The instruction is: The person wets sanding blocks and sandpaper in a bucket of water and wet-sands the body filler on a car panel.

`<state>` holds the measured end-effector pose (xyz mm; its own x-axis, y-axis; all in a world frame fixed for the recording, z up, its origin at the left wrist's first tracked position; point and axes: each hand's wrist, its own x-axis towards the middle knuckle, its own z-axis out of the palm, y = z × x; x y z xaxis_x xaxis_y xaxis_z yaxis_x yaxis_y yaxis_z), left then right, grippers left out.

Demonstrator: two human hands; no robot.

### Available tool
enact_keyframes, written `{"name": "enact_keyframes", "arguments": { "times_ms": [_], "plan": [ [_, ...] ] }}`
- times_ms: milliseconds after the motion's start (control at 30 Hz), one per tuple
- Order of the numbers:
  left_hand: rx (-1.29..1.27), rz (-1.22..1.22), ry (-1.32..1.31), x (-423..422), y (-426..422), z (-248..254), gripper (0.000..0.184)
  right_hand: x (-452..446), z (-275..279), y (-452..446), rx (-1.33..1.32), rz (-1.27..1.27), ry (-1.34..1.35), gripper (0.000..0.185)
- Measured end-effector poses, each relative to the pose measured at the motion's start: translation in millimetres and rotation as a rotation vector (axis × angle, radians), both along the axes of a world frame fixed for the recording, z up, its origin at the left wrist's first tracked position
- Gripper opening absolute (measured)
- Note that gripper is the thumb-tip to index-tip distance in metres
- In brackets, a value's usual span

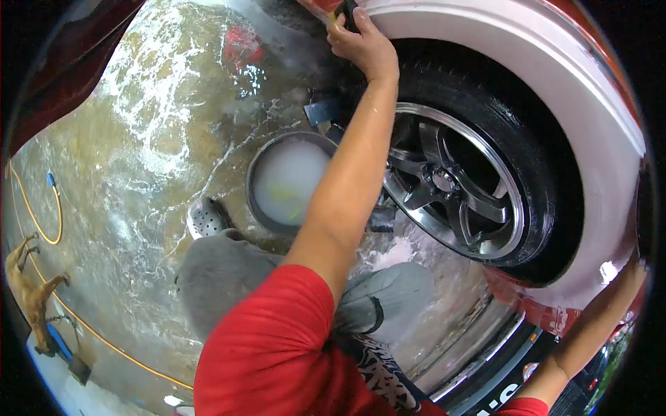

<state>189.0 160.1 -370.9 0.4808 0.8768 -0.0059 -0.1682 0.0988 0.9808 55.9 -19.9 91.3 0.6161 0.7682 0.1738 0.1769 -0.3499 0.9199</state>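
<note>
My left hand (364,45) is raised at the top, at the front end of the wheel arch. Its fingers are closed round a small black object (347,15) with a yellowish edge, whose kind I cannot make out. Below that arm is the car wheel (444,182), a dark multi-spoke rim in a wet black tire (538,232). The pale, soapy-looking fender (610,208) curves around it. My right hand (641,267) reaches to the car's side at the far right edge, its fingers hidden in the dark border.
A round bucket (291,182) of cloudy water stands beside the wheel, something yellow-green in it. My grey clog (205,219) is near it. A yellow hose (104,338) crosses the wet concrete floor (132,263). A brown dog (33,295) stands at left.
</note>
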Motion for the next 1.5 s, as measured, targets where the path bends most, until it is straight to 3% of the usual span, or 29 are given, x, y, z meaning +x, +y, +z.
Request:
{"name": "enact_keyframes", "arguments": {
  "times_ms": [33,67,100,133,200,267,300,400,467,500,567,600,633,700,733,767,800,833,867,900,1067,1200,1267,1300,1333,1367,1400,1467,1500],
  "plan": [
    [-0.017,-0.019,0.025,-6.6,4.7,14.7,0.039,-0.4,-0.1,-0.2,-0.007,-0.005,-0.011,0.078],
    [-0.088,-0.061,-0.231,-24.7,-5.8,50.1,0.038,-0.8,0.3,0.5,-0.018,-0.012,-0.014,0.078],
    [0.025,-0.067,-0.368,-42.5,-25.3,81.3,0.031,-0.5,0.2,1.5,-0.034,-0.017,-0.011,0.078],
    [0.188,0.034,-0.458,-57.7,-47.6,110.6,0.035,-3.7,-0.9,2.7,0.002,-0.044,0.008,0.078],
    [0.348,-0.102,-0.462,-103.0,-69.1,158.7,0.048,-6.2,-4.6,7.4,0.084,-0.081,0.034,0.078],
    [0.385,-0.171,-0.656,-100.3,-57.9,146.0,0.046,-2.2,-4.2,5.5,0.021,0.040,0.051,0.078],
    [0.431,-0.069,-0.571,-87.1,-48.6,127.6,0.044,-1.6,-1.7,3.3,-0.015,0.099,0.060,0.079],
    [0.563,0.221,-0.323,-24.8,-12.6,54.2,0.036,-19.3,-20.8,27.6,0.055,-0.138,-0.088,0.076],
    [0.096,0.004,-0.201,-35.5,-9.3,59.2,0.033,-6.4,-7.0,8.2,0.022,-0.022,-0.030,0.076],
    [-0.138,-0.096,-0.296,-41.0,-28.7,66.0,0.041,-0.7,-2.2,2.2,0.004,0.040,0.000,0.076],
    [0.331,-0.014,-0.348,-77.8,-69.0,109.8,0.046,-3.8,-5.5,8.0,0.014,0.022,-0.002,0.076],
    [0.374,-0.087,-0.535,-106.6,-76.4,136.6,0.057,-4.3,-8.3,11.2,0.016,0.012,0.009,0.076],
    [0.384,-0.137,-0.602,-125.0,-92.3,151.7,0.057,-3.1,-7.6,9.3,-0.011,0.066,0.037,0.077],
    [0.443,-0.106,-0.676,-110.6,-86.5,134.4,0.044,8.3,3.9,-4.6,-0.066,0.192,0.079,0.079],
    [0.483,-0.048,-0.682,-92.2,-70.1,119.4,0.042,22.4,9.2,-15.4,-0.007,-0.156,-0.105,0.078],
    [0.493,-0.124,-0.523,-80.3,-44.1,102.1,0.041,41.1,12.4,-29.2,0.056,-0.510,-0.290,0.077],
    [0.435,-0.504,-0.205,-60.7,-20.9,75.1,0.037,36.2,9.2,-26.6,0.070,-0.533,-0.303,0.077],
    [0.136,0.019,-0.386,-29.8,-26.6,51.8,0.032,31.0,6.1,-24.1,0.083,-0.556,-0.316,0.076],
    [0.202,-0.088,-0.180,-45.7,0.6,55.5,0.032,3.2,-9.7,5.4,0.042,-0.243,-0.156,0.076],
    [0.175,-0.040,-0.196,-52.0,-4.6,67.8,0.032,-11.0,-17.0,21.6,-0.003,0.076,-0.001,0.075],
    [0.328,-0.100,-0.565,-117.8,-65.6,178.5,0.029,3.3,2.4,-3.5,-0.044,0.110,0.032,0.074],
    [0.232,-0.262,-0.484,-73.8,-37.9,109.9,0.030,7.1,-3.7,-5.5,0.067,0.213,0.074,0.074],
    [0.192,0.010,-0.315,-37.5,-7.8,58.6,0.032,-4.5,-9.2,8.2,0.032,0.099,0.030,0.074],
    [0.067,-0.044,-0.128,-33.7,5.7,54.5,0.032,-8.0,-10.3,13.0,0.015,0.046,0.007,0.073],
    [-0.057,-0.099,0.058,-31.8,11.7,54.9,0.032,-8.7,-9.6,11.6,0.015,0.077,0.005,0.073],
    [-0.103,-0.117,0.058,-30.4,5.2,62.3,0.031,-5.7,-10.6,10.4,0.016,0.111,0.002,0.073],
    [0.094,0.124,-0.321,-32.0,-12.0,71.6,0.030,-2.2,-13.8,10.1,0.019,0.146,0.006,0.072],
    [0.349,-0.079,-0.354,-71.8,-35.1,121.2,0.036,8.0,-5.3,-1.6,0.029,0.157,0.028,0.073],
    [0.304,-0.208,-0.380,-104.1,-40.3,153.0,0.044,9.5,-3.4,-2.8,0.034,0.157,0.035,0.073]
  ]
}}
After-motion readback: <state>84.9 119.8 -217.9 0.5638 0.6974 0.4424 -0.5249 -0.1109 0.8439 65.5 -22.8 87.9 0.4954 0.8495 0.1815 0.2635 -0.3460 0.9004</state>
